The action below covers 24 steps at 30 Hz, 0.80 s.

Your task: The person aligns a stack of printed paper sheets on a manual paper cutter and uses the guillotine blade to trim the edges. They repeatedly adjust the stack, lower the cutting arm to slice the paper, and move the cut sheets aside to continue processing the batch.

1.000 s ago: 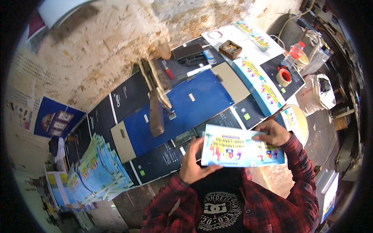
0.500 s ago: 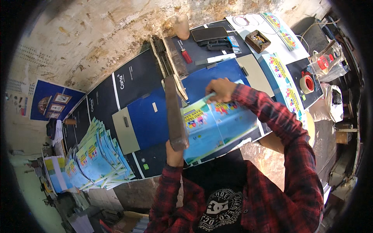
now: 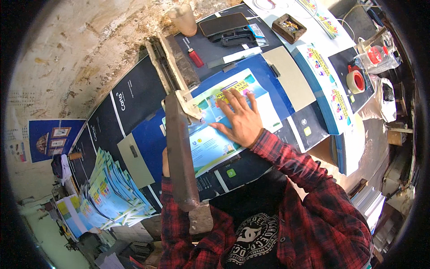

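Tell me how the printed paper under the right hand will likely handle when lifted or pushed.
The printed paper would probably be floppy, since it looks thin and broad. It is likely light for its size, showing no visible bulk. Pushed, it might slide on the blue board, as it lies flat.

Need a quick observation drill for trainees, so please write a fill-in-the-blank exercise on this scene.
The right hand is spread on a printed sheet.
This sheet lies over a board with beige end panels and a ______ middle.
The left hand shows only partly, behind a long bar coloured ______.
The fanned pile of sheets is on the picture's ______ side.

Missing words: blue; brown; left.
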Available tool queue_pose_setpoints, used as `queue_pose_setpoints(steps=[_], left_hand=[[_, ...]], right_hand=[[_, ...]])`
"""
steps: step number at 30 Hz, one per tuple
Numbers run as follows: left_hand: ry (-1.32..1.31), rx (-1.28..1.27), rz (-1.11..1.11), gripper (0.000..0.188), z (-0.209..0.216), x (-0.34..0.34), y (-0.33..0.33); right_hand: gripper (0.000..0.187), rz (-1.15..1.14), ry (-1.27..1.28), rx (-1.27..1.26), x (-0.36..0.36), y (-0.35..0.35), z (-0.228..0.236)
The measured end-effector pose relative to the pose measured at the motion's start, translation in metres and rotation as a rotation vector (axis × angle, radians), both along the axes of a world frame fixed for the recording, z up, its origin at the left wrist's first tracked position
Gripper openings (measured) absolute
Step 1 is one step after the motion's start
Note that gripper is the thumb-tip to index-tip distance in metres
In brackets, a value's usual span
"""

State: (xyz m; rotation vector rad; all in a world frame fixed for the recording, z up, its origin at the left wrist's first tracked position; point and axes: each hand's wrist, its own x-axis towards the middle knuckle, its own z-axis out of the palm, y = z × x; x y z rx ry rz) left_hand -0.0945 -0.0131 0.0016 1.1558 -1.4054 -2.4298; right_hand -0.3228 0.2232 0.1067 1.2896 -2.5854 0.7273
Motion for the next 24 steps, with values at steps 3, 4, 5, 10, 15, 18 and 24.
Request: queue_pose_setpoints(steps=[3, 4, 5, 10, 15, 18, 24], left_hand=[[0.001, -0.015, -0.003, 0.03, 0.036, -0.013, 0.008], [0.03, -0.001, -0.003, 0.029, 0.04, 0.0, 0.003], [0.081, 0.03, -0.088, 0.035, 0.027, 0.011, -0.013], [-0.017, 0.065, -0.008, 0.037, 0.029, -0.002, -0.008], [-0.185, -0.028, 0.069, 0.03, 0.085, -0.069, 0.052], [-0.165, -0.055, 0.07, 0.031, 0.076, -0.085, 0.06], [-0.13, -0.008, 0.055, 0.036, 0.08, -0.057, 0.03]], right_hand=[[0.061, -0.031, -0.033, -0.034, -0.004, 0.002, -0.016], [0.062, -0.016, -0.046, -0.032, -0.005, 0.003, -0.017], [0.062, -0.024, -0.043, -0.033, -0.009, 0.005, -0.016], [0.064, -0.015, -0.043, -0.029, -0.023, 0.009, -0.019], [0.07, -0.006, -0.032, 0.003, -0.053, 0.028, -0.017], [0.077, -0.062, -0.017, 0.044, -0.062, 0.037, -0.025], [0.083, -0.128, -0.061, 0.024, -0.036, 0.006, -0.022]])
